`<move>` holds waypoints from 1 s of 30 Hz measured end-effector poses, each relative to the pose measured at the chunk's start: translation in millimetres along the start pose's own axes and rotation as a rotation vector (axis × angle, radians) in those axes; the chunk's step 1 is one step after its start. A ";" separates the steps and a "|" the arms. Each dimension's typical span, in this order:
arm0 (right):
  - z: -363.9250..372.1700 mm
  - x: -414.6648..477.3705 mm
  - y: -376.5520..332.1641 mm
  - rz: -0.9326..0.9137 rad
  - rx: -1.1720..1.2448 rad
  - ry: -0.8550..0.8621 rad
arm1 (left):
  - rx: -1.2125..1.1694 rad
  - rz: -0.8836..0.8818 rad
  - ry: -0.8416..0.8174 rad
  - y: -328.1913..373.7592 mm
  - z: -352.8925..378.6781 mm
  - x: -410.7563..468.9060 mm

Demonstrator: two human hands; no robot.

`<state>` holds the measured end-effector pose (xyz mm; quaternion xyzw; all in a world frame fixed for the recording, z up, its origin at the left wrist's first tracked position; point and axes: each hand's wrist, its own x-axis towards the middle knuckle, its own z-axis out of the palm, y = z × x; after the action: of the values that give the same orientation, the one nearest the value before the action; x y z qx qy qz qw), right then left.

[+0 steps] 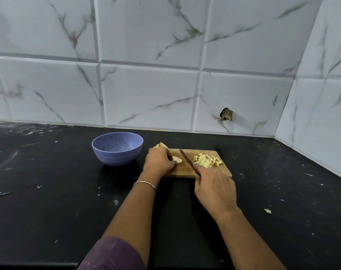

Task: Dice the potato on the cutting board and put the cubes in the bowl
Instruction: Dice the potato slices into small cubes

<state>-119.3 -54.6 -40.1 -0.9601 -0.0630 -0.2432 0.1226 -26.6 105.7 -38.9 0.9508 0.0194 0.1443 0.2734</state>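
A small wooden cutting board (185,169) lies on the black counter. My left hand (159,161) holds a potato piece (177,159) down on the board's left part. More uncut potato (161,145) shows behind that hand at the board's far left corner. My right hand (214,189) grips a knife (186,157) by its handle; the blade slants across the board's middle, just right of the held piece. A heap of potato cubes (207,160) sits on the board's right end. The blue bowl (117,148) stands left of the board, with nothing seen inside.
A marble-tiled wall runs behind the counter and turns forward at the right. A stray potato scrap (267,211) lies on the counter at the right. Small crumbs dot the black counter (48,191).
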 end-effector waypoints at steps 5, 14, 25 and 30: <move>-2.4 -1.0 -1.2 0.016 0.017 -0.018 | 0.058 0.044 -0.059 0.4 -6.2 -4.3; -9.6 -3.9 -2.4 -0.053 0.067 0.034 | 0.250 0.135 -0.031 -0.7 -10.1 -10.6; -20.9 -8.1 -0.2 -0.153 0.048 -0.025 | 0.295 0.109 -0.104 0.6 -13.1 -18.6; -17.5 -6.9 3.4 -0.114 0.022 -0.007 | 0.200 0.069 -0.107 -0.8 -8.8 -16.6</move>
<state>-132.6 -62.9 -29.3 -0.9545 -0.1205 -0.2455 0.1189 -44.9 109.0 -36.6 0.9797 -0.0139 0.1001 0.1728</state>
